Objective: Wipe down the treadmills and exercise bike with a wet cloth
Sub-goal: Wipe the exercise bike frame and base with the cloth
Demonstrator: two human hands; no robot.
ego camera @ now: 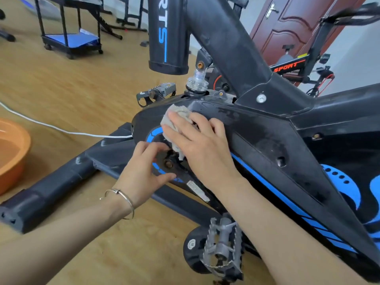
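pressing hand: the right hand (197,145) lies flat on the cloth (176,114), fingers straight and slightly spread, pushing it against the side cover of the exercise bike (267,128)
right forearm: comes in from the lower right, crossing in front of the blue stripe on the cover, wrist nearly straight
left hand: the left hand (144,173) sits just beside and below the right one, fingers loosely bent with their tips on the black disc round the crank hub (169,163), thumb stretched out toward the right; it holds nothing that can be seen
left wrist: carries a thin silver bracelet (123,196); the forearm enters from the lower left
cloth: grey and crumpled, mostly under the right palm, one bunch showing above the fingertips and a tail hanging down toward the hub
bike: black with blue markings, dusty and scuffed; the crank arm runs from the hub down to the near pedal (223,245), which is metal and toothed; the far pedal (158,92) shows above the cover
base: the stabiliser bar (51,188) rests on the wooden floor (82,89), with a small wheel (192,246) beside the near pedal
basin: an orange basin (14,153) with water stands on the floor at the left edge, well apart from the hands
cable: a white cable (61,130) runs across the floor to the bike
background: a second bike (287,67) with red lettering, a reddish-brown door (287,27), a black cart (72,40) with a blue shelf
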